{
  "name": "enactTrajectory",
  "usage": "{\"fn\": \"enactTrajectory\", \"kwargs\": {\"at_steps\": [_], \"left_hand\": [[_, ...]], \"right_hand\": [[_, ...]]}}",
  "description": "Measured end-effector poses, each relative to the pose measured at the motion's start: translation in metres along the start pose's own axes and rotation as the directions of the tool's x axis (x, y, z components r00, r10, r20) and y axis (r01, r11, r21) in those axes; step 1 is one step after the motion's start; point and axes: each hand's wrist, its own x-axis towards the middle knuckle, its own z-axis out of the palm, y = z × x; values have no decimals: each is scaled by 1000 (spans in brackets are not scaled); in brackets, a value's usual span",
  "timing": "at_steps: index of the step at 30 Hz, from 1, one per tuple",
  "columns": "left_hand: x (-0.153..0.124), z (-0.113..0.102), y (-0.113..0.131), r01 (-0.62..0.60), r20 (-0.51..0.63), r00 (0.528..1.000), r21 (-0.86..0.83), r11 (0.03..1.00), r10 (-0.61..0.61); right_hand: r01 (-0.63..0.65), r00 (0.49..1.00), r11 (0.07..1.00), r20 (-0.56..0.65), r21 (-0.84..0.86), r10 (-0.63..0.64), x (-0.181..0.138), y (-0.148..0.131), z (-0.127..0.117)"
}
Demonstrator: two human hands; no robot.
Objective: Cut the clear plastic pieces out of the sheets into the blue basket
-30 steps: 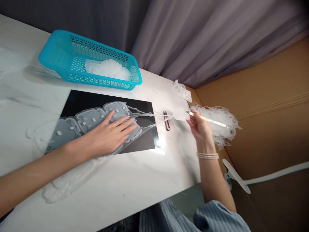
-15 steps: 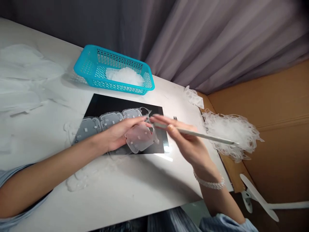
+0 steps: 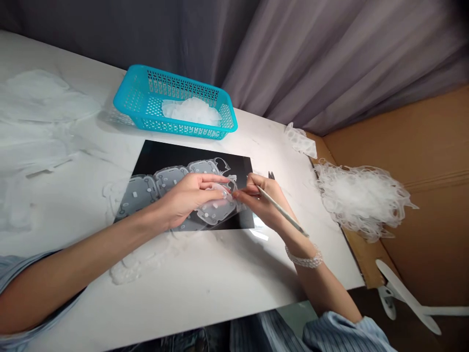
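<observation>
A translucent silicone strip (image 3: 154, 186) of rounded pads lies across a black mat (image 3: 172, 156) on the white table (image 3: 205, 288). My left hand (image 3: 190, 194) rests on the strip's right end, fingers closed on the last pad (image 3: 216, 210). My right hand (image 3: 262, 200) meets it from the right, pinching the pad's edge while holding a thin pale stick (image 3: 284, 212) that points back toward my wrist. Both hands touch over the mat's right part.
A turquoise basket (image 3: 176, 100) with white pieces stands behind the mat. A heap of thin white trimmings (image 3: 361, 198) lies on a cardboard box at the right. Small snips (image 3: 271, 175) lie by my right hand. More translucent sheets (image 3: 40, 105) cover the table's left.
My right hand came back from the trimmings heap to the mat and now pinches the pad edge beside my left hand. My left hand went from lying flat to gripping the end pad.
</observation>
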Motion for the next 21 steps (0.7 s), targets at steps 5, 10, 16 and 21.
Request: {"fn": "enactTrajectory", "kwargs": {"at_steps": [5,10,16,21], "left_hand": [[2,2,-1,44,69,996,129,991,-53],[-1,8,3,-16,43,999,321,947,3],[-3,-2,6,-14,-128,989,420,907,75],[-2,-7,8,28,-38,999,256,966,-18]], "right_hand": [[54,997,997,-60,-46,-57,-6,-8,3],[140,982,969,-99,-203,-163,-9,-1,11],[40,959,949,-255,-313,-124,18,38,-37],[-10,948,945,-305,-327,-96,16,38,-42]]}}
